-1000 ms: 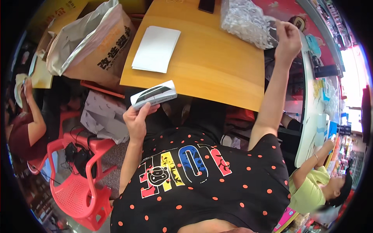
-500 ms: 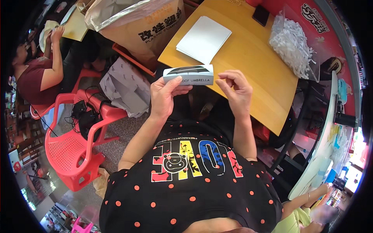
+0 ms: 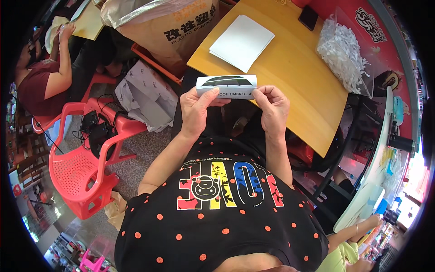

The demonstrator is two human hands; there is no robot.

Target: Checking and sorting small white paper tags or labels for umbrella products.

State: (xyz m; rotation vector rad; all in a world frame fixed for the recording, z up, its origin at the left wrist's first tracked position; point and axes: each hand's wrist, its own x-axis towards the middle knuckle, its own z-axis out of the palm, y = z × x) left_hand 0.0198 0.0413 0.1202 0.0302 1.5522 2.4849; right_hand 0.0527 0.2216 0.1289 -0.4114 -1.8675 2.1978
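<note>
A small pale grey umbrella box [image 3: 238, 83], with a black umbrella pictured on its front, is held up level at the near edge of the yellow table [image 3: 297, 84]. My left hand [image 3: 195, 112] grips its left part, thumb across the front and fingers behind. At its lower right corner, the thumb and bent fingers of my right hand [image 3: 274, 111] pinch the edge. Just beyond the box lies a stack of white sheets [image 3: 242, 43]. What the fingers do behind the box is hidden.
A clear bag of white paper strips [image 3: 342, 54] and a dark phone [image 3: 309, 19] are on the table. Left of it stand a big brown sack [image 3: 158, 50], a crumpled grey-white bag [image 3: 147, 97] and a red plastic chair [image 3: 79, 170] with black cables. People sit far left and lower right.
My right hand has closed in on the box and now pinches its right end; before, it was apart from it. The box and my left hand have shifted slightly right.
</note>
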